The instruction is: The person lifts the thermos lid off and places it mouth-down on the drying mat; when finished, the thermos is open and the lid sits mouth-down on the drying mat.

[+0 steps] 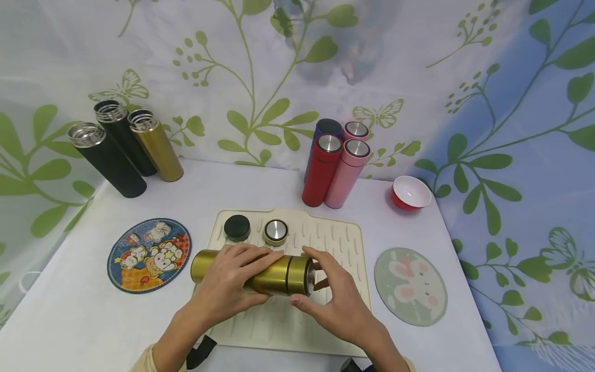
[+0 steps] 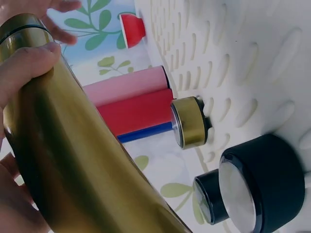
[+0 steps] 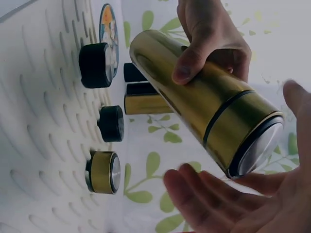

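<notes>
Over a cream drying mat point(image 1: 288, 330), my left hand point(image 1: 223, 284) grips a gold thermos bottle point(image 1: 269, 276) that lies on its side in the air. Its lid point(image 3: 243, 131), with a silver top, is on and points to the right. My right hand point(image 1: 341, 299) is spread around the lid end, fingers parted from the thumb. In the right wrist view, its fingers point(image 3: 194, 194) lie beside and under the lid without closing on it. A gold lid point(image 1: 276, 232) and a black lid point(image 1: 237, 228) stand on the mat; a nearer black lid point(image 2: 265, 179) is hidden in the head view.
At the back left stand two black bottles point(image 1: 111, 160) and a gold bottle point(image 1: 160, 150), uncapped. Red point(image 1: 319, 175), pink point(image 1: 344, 178) and blue bottles with lids cluster behind the mat. Round placemats point(image 1: 149, 256) point(image 1: 411, 287) flank it; a red bowl point(image 1: 411, 194) sits back right.
</notes>
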A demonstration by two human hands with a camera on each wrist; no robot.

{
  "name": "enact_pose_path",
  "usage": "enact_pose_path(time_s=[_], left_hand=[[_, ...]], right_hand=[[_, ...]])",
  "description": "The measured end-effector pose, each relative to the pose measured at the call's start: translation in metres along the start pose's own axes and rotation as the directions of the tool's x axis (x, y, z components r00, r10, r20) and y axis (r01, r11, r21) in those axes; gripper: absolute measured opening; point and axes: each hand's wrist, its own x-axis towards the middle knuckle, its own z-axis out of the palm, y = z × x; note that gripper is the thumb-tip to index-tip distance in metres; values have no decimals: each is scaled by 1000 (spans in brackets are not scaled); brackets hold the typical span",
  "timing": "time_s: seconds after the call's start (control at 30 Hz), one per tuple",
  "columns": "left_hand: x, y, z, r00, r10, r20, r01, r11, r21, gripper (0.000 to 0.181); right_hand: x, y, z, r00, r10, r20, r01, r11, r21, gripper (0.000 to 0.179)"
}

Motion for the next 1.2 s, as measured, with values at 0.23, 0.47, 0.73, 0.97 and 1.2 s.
enact_pose_path(time_s=[0.23,0.47,0.73,0.97,1.2], left_hand=[[4,3,5,999,31,-8,-30,999,38,84],[3,3,8,999,45,-14,-45,998,35,86],[1,3,7,1000,18,-3,-18,1000,23,86],[1,3,8,999,39,-13,-38,999,37,88],[-1,5,9,999,52,-11,-52,998,33,90]], right_hand=[[1,-1,-1,977,210,30,-212,976,52,47],[0,-2,-5,992,126,18,-127,990,55,50],[-1,-5,-8,987,-157,33,159,987,-39,76],[-2,-4,-9,997,72,-6,-72,997,-5,67],[0,-5,-10,972,237,-8,-237,972,-9,44]])
